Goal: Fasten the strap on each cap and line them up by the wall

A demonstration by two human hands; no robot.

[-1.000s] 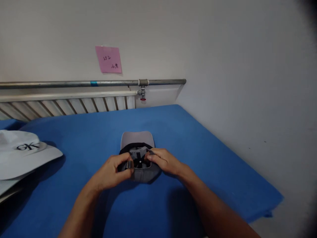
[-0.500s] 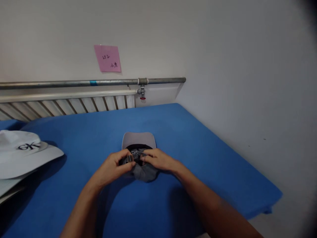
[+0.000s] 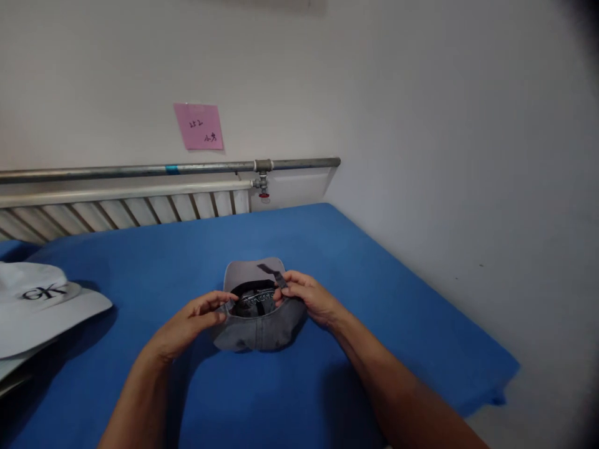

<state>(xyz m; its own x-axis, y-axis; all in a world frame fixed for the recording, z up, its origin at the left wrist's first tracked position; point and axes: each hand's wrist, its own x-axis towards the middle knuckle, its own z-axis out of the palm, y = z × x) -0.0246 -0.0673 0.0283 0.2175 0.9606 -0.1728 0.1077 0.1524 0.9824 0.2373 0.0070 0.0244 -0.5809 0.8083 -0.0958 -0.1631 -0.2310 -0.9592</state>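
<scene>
On blue table (image 3: 253, 399): gray cap (image 3: 259, 335); radiator (image 3: 133, 215), pipe (image 3: 210, 168) behind.

Left hand (image 3: 189, 321), right hand (image 3: 316, 300) bare; left forearm (image 3: 139, 390), right forearm (image 3: 397, 390) bare as far as visible.

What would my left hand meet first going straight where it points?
Likely the gray cap: your left hand is at the edge of its back opening. Beyond that, perhaps your right hand, though depth is unclear.

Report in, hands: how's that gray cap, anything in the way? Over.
Right hand pinching strap of gray cap. Left hand at cap's left edge, grip unclear. White cap off left, not in the way.
</scene>
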